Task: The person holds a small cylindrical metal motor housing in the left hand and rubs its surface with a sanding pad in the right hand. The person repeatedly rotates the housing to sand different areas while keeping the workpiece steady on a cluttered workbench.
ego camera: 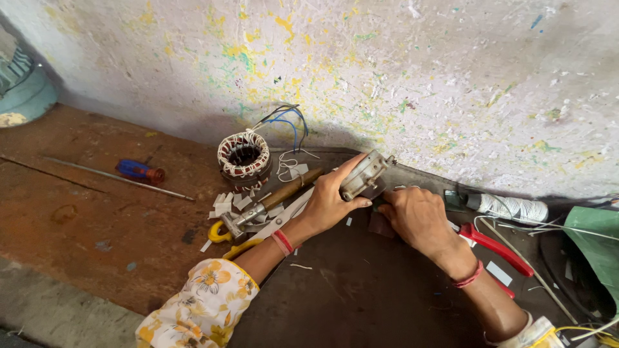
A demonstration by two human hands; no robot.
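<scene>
My left hand [327,201] grips a small grey metal motor part [364,174], lifted a little above the dark work surface [361,290]. My right hand [416,216] reaches in from the right, fingers curled against the underside of that part; what the fingers pinch is hidden. A wound stator coil [244,156] with red-and-white lacing and blue and black wires stands to the left, near the wall.
A wooden-handled hammer [271,200], yellow-handled scissors [242,238] and paper scraps lie by my left forearm. Red-handled pliers [496,251] and a spool of white thread [512,207] sit at right. A blue-handled screwdriver [138,171] and thin rod lie on the brown bench.
</scene>
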